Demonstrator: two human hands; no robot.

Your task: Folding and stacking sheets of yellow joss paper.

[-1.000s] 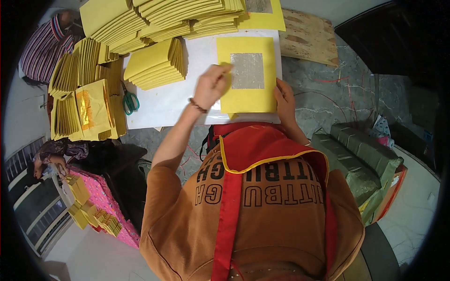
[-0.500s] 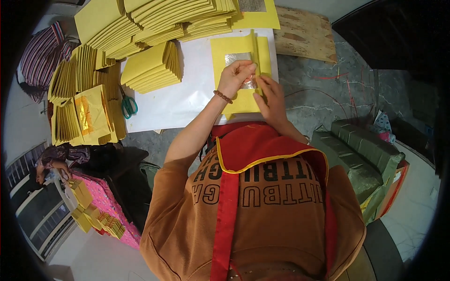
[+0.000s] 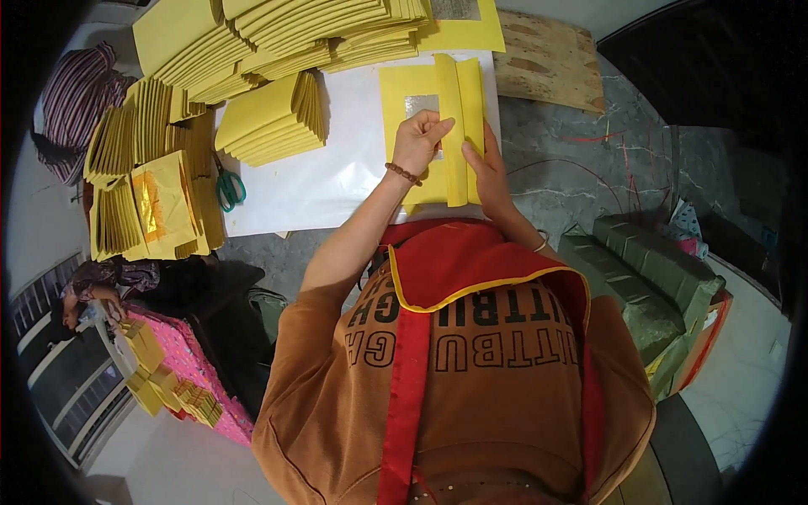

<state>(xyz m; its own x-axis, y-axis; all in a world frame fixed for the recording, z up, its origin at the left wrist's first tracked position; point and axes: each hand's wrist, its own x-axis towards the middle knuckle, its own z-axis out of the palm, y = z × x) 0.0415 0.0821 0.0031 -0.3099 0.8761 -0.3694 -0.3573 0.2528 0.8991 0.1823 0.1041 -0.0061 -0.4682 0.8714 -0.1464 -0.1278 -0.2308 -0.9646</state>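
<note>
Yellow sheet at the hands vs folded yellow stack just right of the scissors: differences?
The yellow sheet is partly folded, a silver patch showing; the folded stack shows only yellow. The left hand and right hand are at the sheet; the stack has neither. Both lie on the white tabletop.

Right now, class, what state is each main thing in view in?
Yellow sheet: right side folded over
Silver square: partly covered
Left hand: fingers curled, at the fold
Right hand: thumb on the sheet
Scissors: lying down; open or shut unclear
Yellow paper stack: folded, piled
Red apron: worn
</note>
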